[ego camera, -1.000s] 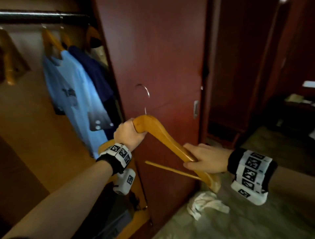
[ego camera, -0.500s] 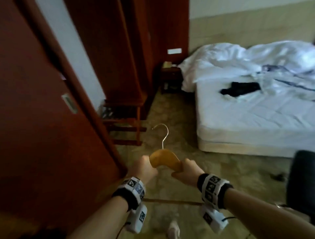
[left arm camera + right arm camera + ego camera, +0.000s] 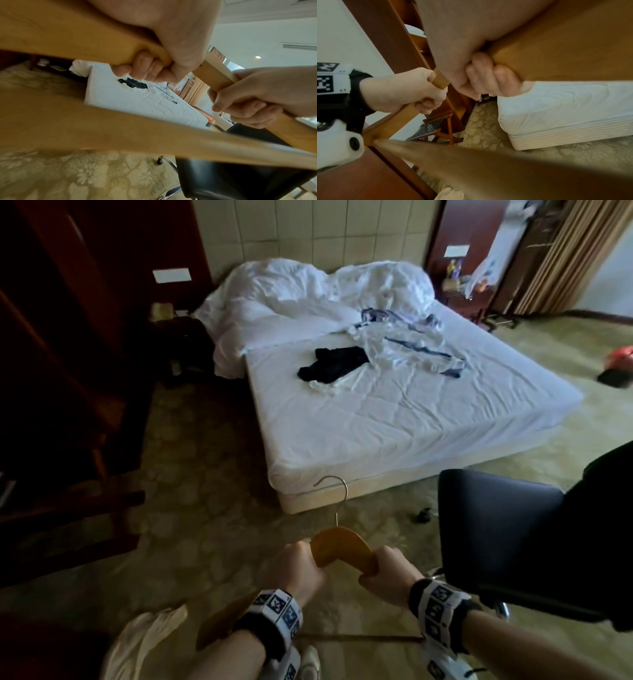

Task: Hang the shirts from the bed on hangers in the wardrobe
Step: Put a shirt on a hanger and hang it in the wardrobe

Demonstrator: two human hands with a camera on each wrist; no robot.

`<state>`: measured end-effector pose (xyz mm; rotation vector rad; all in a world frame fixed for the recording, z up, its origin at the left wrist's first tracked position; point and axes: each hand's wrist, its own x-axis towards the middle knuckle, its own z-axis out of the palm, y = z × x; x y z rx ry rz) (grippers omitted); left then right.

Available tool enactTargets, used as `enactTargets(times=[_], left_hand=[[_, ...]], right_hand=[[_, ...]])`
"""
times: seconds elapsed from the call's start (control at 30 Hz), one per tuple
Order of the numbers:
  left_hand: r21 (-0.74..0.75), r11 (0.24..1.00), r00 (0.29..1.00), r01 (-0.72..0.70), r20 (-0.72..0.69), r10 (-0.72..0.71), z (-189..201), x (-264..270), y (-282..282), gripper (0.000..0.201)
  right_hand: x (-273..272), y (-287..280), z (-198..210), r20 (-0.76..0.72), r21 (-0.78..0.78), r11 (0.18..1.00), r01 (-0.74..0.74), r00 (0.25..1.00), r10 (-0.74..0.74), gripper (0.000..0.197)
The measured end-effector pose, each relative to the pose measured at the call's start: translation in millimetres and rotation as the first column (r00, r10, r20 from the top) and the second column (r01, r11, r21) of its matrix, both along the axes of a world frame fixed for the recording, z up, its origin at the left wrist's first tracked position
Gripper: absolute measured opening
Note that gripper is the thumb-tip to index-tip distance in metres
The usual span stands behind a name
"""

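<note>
Turning from the wardrobe since a second ago, the person now faces the bed (image 3: 394, 419), which fills the room ahead of the fingers. Beyond them on the sheet lie a black shirt (image 3: 334, 364) and a white, blue-trimmed garment (image 3: 411, 347), both unhung, so at least these remain to do. Left hand (image 3: 299, 568) and right hand (image 3: 390, 573) each clench an arm of the bare wooden hanger (image 3: 337, 546), hook forward. A black chair (image 3: 496, 529) stands right of the fingers. I cannot see the wardrobe rail, and pale cloth (image 3: 144, 642) at the lower left is cut off.
</note>
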<state>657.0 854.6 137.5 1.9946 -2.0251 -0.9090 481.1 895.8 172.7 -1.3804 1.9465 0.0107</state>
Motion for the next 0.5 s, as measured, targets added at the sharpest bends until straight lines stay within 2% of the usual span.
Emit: enactTargets(times=[0.1, 0.3, 0.4, 0.5], left_hand=[[0.026, 0.998, 0.997, 0.056, -0.054, -0.055, -1.9, -21.6, -51.1, 0.023], [0.043, 0.982, 0.983, 0.183, -0.004, -0.183, 3.7, -73.6, -138.6, 0.017], [0.060, 0.960, 0.960, 0.274, 0.032, -0.277, 9.1, -116.4, -184.1, 0.013], [0.042, 0.955, 0.953, 0.293, 0.064, -0.296, 7.2, -168.4, -235.4, 0.014]], right_hand=[[-21.0, -47.8, -2.1, 0.018, 0.034, 0.999, 0.019, 1.000, -0.020, 0.020], [-74.0, -120.0, -15.7, 0.076, 0.070, 0.990, 0.121, 0.989, -0.126, 0.015], [-113.6, -157.3, -24.0, 0.128, 0.082, 0.983, 0.163, 0.977, -0.172, 0.012], [-163.9, -205.3, -27.1, 0.144, 0.049, 0.982, 0.181, 0.972, -0.187, 0.016]])
